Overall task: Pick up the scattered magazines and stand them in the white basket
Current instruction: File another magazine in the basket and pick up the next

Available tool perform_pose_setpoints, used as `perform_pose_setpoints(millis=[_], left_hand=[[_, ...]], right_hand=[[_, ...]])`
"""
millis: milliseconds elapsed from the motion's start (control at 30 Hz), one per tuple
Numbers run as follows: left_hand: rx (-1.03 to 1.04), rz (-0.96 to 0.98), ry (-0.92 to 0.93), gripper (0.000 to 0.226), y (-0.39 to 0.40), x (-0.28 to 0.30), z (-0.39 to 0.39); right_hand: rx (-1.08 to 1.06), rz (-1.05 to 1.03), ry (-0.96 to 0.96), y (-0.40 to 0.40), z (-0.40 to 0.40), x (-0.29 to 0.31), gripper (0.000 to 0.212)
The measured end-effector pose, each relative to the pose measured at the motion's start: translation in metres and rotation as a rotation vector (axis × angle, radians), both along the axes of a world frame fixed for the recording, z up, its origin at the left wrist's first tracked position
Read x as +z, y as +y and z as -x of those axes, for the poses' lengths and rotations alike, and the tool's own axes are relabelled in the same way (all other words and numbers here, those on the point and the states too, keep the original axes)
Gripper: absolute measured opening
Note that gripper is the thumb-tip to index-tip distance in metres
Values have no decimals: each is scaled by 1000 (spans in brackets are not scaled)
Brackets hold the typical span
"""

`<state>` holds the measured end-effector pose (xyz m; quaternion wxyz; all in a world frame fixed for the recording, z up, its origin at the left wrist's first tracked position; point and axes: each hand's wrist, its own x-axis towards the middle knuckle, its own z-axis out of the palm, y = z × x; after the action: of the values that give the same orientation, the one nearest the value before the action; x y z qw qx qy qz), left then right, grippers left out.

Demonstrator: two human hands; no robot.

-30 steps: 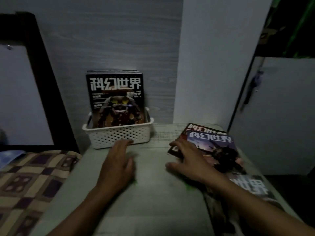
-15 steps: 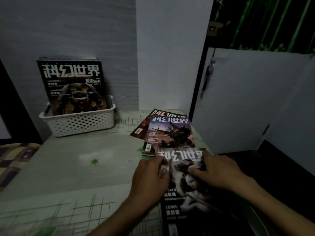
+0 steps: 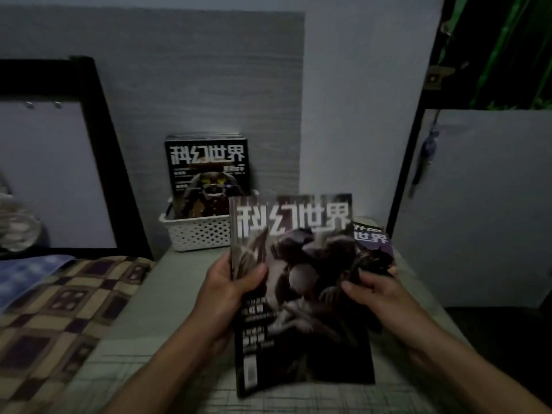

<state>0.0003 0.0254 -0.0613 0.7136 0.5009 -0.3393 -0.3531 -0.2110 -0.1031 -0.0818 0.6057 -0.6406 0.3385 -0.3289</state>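
I hold a dark magazine [image 3: 301, 282] with white title lettering upright above the table, cover facing me. My left hand [image 3: 230, 286] grips its left spine edge and my right hand [image 3: 370, 291] grips its right edge. Behind it, at the wall, the white perforated basket [image 3: 194, 234] holds several magazines standing upright, the front one [image 3: 207, 174] showing a robot cover. Another magazine [image 3: 372, 243] lies flat on the table at the right, partly hidden by the held one.
A checked blanket [image 3: 59, 309] covers the bed on the left. A black-framed board [image 3: 56, 174] leans against the wall at back left. A pale cabinet door [image 3: 484, 210] stands right of the grey table [image 3: 167, 294].
Both hands have lifted the nearest magazine off the table and raised it upright, moving it left toward the basket. The view has swung back to the left.
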Motion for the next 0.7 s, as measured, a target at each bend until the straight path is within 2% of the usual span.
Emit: perform_pose_setpoints(millis=[67,167,267,367,467,567,633,700], left_hand=[[91,102,-167,15,-3,23,-18],[180,190,-356,23,-3,46,-47],[239,49,-520,35,2,31,-76],[274,-61,-561,41,12,-11,-90],[317,-81,-530,42,14,-37,-96],[463,-70,-636,46,1,-25,-115],[560,-19,-708,32,-12,-4,-135],[607,31,-713,28,-24,27,-158]], right_hand=[[10,107,-91,-2,-24,22,20],[16,247,-99,-3,-58,44,21],[-50,392,39,-3,-84,37,19],[-103,505,216,-3,-97,18,16],[-157,495,210,-7,-108,14,13],[-208,429,93,-10,-128,25,7],[-300,493,35,-17,-147,44,5],[-383,573,-8,-30,-170,68,8]])
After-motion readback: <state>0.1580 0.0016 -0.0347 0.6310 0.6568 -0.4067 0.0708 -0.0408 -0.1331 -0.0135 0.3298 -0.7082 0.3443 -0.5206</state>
